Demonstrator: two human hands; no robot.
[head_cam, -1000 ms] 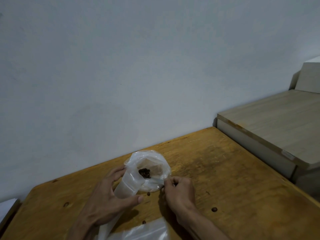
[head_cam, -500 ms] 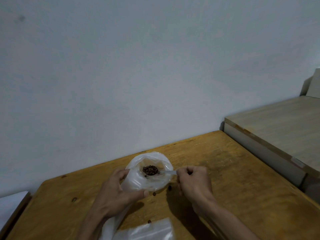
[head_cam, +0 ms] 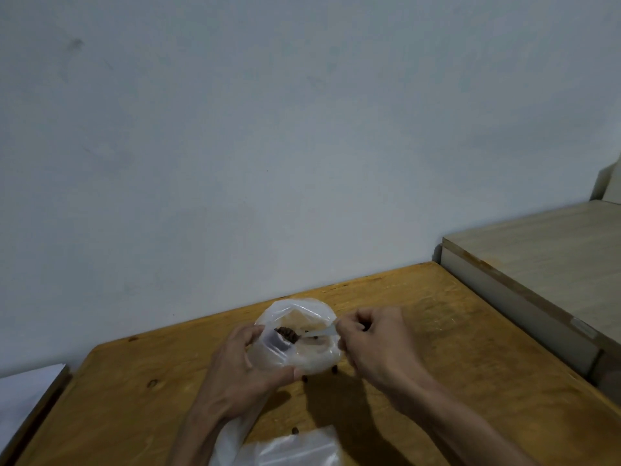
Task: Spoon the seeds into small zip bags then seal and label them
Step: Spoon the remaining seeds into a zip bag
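Head view: spooning seeds, mid-scoop.
Nearest, a clear zip bag (head_cam: 295, 449) lies flat on the tabletop (head_cam: 470, 358); beyond, the left hand (head_cam: 242, 371) grips the open plastic bag (head_cam: 295, 334) while the right hand (head_cam: 376, 341) pinches a white spoon (head_cam: 319, 332) loaded with seeds (head_cam: 287, 333). Next, I judge: lift level, carry to the zip bag.
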